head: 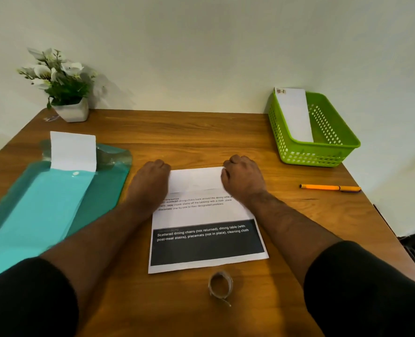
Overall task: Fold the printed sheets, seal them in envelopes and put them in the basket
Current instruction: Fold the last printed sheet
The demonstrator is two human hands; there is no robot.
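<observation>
Currently, left of the printed sheet (202, 215), a teal folder (43, 203) holds a white envelope (73, 152). Left hand (150, 178) and right hand (241, 177) have curled fingers pressing the sheet's folded far flap down at its two ends. Best to keep the flap's edges square with the sheet, then crease outward firmly. Just near-side of the sheet lies a tape roll (220, 285); right of it a pen (330, 188), then the basket (323, 152) holding one envelope.

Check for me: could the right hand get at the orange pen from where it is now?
Probably yes. The right hand presses the folded sheet, and only bare table lies between it and the orange pen; it must let go of the fold first.
</observation>
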